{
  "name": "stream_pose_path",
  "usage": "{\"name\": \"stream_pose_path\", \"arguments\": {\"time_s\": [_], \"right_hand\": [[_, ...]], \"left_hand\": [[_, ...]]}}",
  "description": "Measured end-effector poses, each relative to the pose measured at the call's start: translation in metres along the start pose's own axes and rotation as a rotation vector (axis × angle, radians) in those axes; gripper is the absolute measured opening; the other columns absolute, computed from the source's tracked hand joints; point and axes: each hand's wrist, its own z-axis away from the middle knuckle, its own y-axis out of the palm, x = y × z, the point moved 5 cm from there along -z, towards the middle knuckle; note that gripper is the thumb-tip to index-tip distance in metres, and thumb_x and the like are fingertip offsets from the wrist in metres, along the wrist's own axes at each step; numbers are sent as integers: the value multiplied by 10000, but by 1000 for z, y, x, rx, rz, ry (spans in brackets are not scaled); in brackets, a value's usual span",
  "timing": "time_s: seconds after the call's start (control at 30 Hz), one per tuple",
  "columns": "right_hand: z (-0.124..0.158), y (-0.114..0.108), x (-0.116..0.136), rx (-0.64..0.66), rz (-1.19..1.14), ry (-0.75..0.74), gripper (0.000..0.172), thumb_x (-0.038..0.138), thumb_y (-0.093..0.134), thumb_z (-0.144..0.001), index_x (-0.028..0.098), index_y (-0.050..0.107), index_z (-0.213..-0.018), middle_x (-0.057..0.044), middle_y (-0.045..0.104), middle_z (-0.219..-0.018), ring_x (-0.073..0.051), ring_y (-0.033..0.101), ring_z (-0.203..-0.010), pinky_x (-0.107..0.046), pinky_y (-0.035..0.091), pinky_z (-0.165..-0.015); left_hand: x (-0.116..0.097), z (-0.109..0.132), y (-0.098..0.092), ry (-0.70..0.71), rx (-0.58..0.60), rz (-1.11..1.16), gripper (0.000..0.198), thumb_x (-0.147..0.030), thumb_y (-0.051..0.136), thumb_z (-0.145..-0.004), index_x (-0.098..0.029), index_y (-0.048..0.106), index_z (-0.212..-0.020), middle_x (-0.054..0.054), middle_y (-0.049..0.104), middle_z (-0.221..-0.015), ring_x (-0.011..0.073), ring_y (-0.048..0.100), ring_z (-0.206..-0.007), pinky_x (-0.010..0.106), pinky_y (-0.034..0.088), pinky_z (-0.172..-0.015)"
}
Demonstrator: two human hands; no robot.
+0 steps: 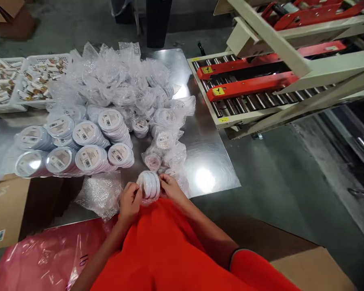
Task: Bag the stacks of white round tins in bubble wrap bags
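White discs stand in labelled stacks on the metal table, left of a bubble-wrap piece. The left hand, curled, pinches a wrapped disc bundle near the table's front edge; the right hand, nearly closed, grips its right side.

I see a small stack of round white discs, close together like cookies in a row. They are tipped on their side, so I look mostly at their rims. Clear bubble wrap is around them, and a bit of it shows underneath. The stack is held between the left hand and the right hand, by the table's near edge.
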Motion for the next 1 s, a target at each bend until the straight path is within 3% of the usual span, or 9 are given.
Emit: {"name": "stream_pose_path", "arguments": {"time_s": [0.1,0.2,0.47,0.67,0.83,0.93,1.0], "right_hand": [[0,-8,17,-94,236,-194,218,389,510,-754,205,492,-638,26,485,-601,-137,456,-601,-264,377,-582],[4,-5,25,-80,371,-289,203,354,450,-785,203,508,-662,6,524,-639,-160,489,-646,-284,396,-623],[6,-1,25,-48,504,-294,143,292,426,-784,211,497,-689,7,507,-646,-160,471,-638,-274,381,-610],[5,12,28,-31,443,-389,150,288,426,-830,207,481,-716,-2,502,-725,-158,485,-709,-288,426,-681],[19,24,29,133,465,-410,109,261,418,-873,204,493,-928,-17,539,-860,-151,509,-761,-303,449,-725],[28,15,31,217,434,-368,352,232,525,-789,203,458,-1133,-24,572,-939,-148,538,-769,-282,463,-687],[32,8,33,267,445,-356,443,219,589,-715,198,475,-1142,-20,590,-935,-151,546,-767,-267,459,-662]], "left_hand": [[9,1,-1,-45,21,-87,250,-274,435,-880,-197,460,-644,-3,472,-690,132,485,-662,250,373,-623],[8,3,-2,-22,49,-71,228,-277,429,-878,-196,477,-671,8,509,-734,133,508,-689,245,394,-639],[16,7,-13,-64,-4,-95,226,-263,434,-849,-197,509,-645,14,522,-718,140,528,-683,241,418,-621],[15,4,-6,-152,-43,84,256,-309,461,-834,-190,521,-616,63,585,-867,187,576,-894,286,465,-780],[3,-4,27,-286,173,389,233,-379,458,-858,-187,532,-749,10,554,-736,140,535,-698,256,467,-667],[-11,-7,43,-307,290,486,245,-387,458,-856,-189,502,-719,-14,518,-667,119,498,-622,236,451,-611],[-25,-9,49,-245,338,462,264,-380,463,-852,-188,493,-673,-4,532,-686,120,509,-647,239,460,-637]]}}
